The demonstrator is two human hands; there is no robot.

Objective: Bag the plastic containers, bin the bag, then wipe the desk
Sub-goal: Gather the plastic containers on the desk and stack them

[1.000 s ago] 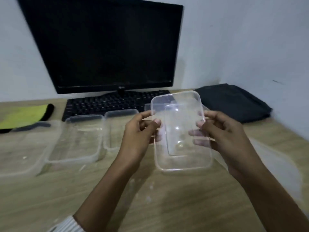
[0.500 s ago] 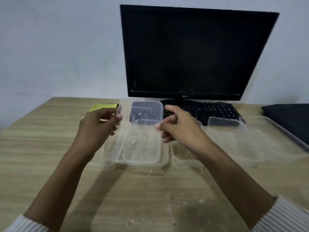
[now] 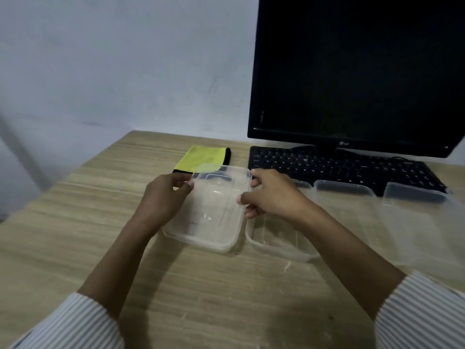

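While our left hand (image 3: 164,197) and right hand (image 3: 273,197) grip the lid (image 3: 216,197), a cloth (image 3: 201,157) lies at twelve o'clock.

Both hands forward, left (image 3: 164,197) and right (image 3: 273,195), fingers curled in a pinch

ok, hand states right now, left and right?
Left hand: pinching the left edge of the clear container.
Right hand: gripping the same container's right edge.
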